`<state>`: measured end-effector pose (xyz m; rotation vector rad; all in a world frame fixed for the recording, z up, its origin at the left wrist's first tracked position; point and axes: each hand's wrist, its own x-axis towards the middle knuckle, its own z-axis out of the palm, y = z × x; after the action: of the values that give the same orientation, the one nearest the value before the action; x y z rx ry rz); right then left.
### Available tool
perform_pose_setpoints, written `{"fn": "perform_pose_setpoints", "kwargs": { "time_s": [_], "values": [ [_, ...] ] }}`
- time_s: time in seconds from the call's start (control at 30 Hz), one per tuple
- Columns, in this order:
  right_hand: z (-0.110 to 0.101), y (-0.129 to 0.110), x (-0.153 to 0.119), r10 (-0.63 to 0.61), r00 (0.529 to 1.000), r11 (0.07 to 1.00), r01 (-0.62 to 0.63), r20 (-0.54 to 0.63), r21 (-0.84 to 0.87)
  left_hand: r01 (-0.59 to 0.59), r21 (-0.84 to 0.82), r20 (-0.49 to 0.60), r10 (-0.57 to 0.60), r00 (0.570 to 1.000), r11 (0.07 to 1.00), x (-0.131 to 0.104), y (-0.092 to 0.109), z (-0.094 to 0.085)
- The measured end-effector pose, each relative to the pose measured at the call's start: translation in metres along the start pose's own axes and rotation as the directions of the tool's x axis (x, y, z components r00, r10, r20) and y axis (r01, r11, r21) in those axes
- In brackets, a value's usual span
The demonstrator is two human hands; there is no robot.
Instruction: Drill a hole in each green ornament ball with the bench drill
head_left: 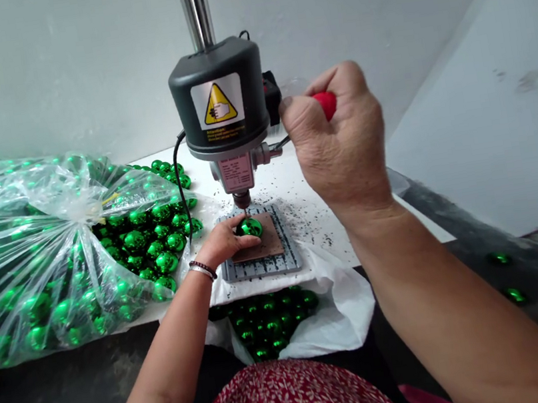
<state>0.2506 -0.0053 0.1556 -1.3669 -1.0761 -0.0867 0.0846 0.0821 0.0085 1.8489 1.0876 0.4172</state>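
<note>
My left hand [227,240] grips a shiny green ball [251,228] between thumb and fingers. The ball rests on a brown board [270,245] on the grey slotted base [264,269] of a drill press [221,101]. Directly over the ball is the drill bit [245,210], its tip at or just above the top; I cannot tell whether it has entered. Raised to the right of the machine, my right hand [340,137] is wrapped around the red knob [326,105] of the drill's feed lever.
A large clear plastic bag [63,212] of green balls lies at the left, with loose ones beside it. Dark shavings [308,212] litter the white table [380,239]. Below its front edge, a white bag [338,305] holds more balls. Two balls lie on the floor at right.
</note>
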Motion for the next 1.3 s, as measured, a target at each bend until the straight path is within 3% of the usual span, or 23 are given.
{"fn": "perform_pose_setpoints", "kwargs": {
  "time_s": [0.37,0.77,0.97,1.07,1.3],
  "values": [
    [-0.003,0.011,-0.011,-0.07,0.997,0.997,0.069,-0.019,-0.039,0.005,-0.055,-0.005,-0.006,1.0,0.998,-0.002,-0.005,0.007],
    [-0.004,0.021,-0.033,-0.138,0.983,0.989,0.13,-0.124,-0.069,-0.032,-0.074,-0.001,0.032,0.999,0.997,-0.003,-0.008,0.01],
    [-0.002,0.03,-0.044,-0.163,0.974,0.985,0.152,-0.157,-0.082,-0.086,0.046,-0.054,0.088,0.995,0.995,-0.002,-0.008,0.011],
    [0.0,0.036,-0.049,-0.198,0.964,0.978,0.183,-0.177,-0.098,-0.078,0.102,-0.104,0.088,0.991,0.992,-0.002,-0.01,0.012],
    [0.004,0.046,-0.058,-0.177,0.96,0.984,0.172,-0.217,-0.043,-0.053,0.135,-0.112,0.068,0.991,0.989,-0.003,-0.012,0.015]
  ]
}}
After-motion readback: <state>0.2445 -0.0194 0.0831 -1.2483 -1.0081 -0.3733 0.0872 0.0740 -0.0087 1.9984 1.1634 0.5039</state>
